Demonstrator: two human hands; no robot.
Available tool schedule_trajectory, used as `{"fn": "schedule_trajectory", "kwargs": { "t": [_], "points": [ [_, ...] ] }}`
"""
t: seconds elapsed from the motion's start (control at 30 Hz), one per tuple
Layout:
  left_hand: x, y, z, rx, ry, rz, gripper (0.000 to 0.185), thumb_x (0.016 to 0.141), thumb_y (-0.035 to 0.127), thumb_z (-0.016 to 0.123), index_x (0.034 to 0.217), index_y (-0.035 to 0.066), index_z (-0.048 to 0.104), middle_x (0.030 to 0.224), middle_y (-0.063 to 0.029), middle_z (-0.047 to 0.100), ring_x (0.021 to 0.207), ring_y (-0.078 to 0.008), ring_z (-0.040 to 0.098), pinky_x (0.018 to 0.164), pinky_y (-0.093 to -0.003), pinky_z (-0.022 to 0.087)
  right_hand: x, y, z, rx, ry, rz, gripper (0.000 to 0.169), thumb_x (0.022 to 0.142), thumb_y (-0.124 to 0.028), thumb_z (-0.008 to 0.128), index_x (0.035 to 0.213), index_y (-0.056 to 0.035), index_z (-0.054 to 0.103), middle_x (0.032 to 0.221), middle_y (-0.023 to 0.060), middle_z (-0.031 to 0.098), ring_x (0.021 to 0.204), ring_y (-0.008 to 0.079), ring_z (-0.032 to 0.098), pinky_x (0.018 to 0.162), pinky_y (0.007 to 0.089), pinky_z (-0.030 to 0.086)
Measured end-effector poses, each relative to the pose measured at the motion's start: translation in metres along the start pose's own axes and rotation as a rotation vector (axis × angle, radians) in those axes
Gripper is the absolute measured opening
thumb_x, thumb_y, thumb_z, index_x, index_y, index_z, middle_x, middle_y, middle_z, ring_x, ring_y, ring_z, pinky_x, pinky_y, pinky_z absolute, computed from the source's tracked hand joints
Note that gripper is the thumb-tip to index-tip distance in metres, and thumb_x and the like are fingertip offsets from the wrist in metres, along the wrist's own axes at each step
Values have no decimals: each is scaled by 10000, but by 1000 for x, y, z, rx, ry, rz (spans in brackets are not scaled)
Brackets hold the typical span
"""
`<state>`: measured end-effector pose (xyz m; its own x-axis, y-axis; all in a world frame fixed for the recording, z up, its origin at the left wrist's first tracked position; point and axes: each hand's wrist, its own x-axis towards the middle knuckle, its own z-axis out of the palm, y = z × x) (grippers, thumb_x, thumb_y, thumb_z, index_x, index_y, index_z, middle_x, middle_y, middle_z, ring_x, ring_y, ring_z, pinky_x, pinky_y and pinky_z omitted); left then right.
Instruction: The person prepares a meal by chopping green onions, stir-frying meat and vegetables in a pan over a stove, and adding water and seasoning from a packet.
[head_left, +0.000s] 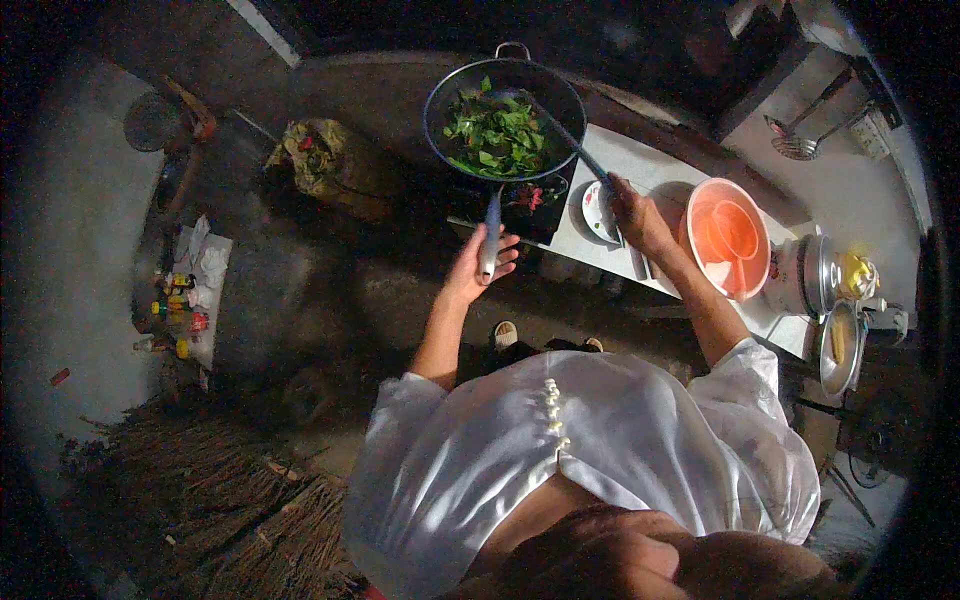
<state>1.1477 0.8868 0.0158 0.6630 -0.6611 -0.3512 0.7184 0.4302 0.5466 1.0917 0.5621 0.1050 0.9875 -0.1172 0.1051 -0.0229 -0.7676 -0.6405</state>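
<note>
Leafy greens (499, 131) lie in a round wok (444, 101) on a dark stove. Beneath the wok's long handle (492, 232) is my left hand (478, 259), palm up, its fingers spread; whether it bears the handle's weight is unclear. My right hand (636, 214) grips the dark handle of a cooking utensil (574, 146), whose far end reaches into the greens. Close beside that hand, a white patterned bowl (598, 212) rests on the white-tiled counter (611, 154), partly covered by the hand.
Right of my hand stand a pink plastic basin (694, 202) with a strainer or scoop inside, a metal pot (817, 274) and a metal bowl (838, 349). A skimmer (795, 146) hangs at the upper right. Bottles (176, 304) stand on the left; dry brushwood (247, 510) lies at the lower left.
</note>
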Motion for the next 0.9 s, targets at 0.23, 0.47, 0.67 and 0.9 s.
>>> {"fn": "schedule_trajectory", "kwargs": {
  "t": [0.23,0.47,0.67,0.9],
  "points": [
    [29,3,5,-111,-22,-138,275,935,246,573,1147,89,497,714,7,463,461,-49,353,371,-196,259,24,-20,36,-393,-138,7,400,939,-187,441,1338,-178,469,754,213,622,672,390,614,584,475,462],
    [21,5,6,-107,33,-179,270,931,269,581,1143,116,513,701,21,456,464,-48,336,374,-205,242,-47,-99,-102,-286,-268,-38,378,932,-107,480,1308,-117,517,750,222,592,626,334,601,596,391,477],
    [26,-5,-4,-107,-9,-154,263,929,265,583,1134,115,516,703,24,456,474,-50,357,383,-202,253,-36,-40,-67,-464,-388,116,422,930,-96,474,1352,-112,469,786,270,590,671,375,614,621,423,487],
    [26,-3,-5,-86,29,-133,264,926,250,586,1135,103,517,688,20,467,463,-56,377,375,-202,266,-8,-11,-54,-79,5,71,410,938,-94,464,1341,-22,467,998,118,664,873,156,588,794,311,475]
  ]
}}
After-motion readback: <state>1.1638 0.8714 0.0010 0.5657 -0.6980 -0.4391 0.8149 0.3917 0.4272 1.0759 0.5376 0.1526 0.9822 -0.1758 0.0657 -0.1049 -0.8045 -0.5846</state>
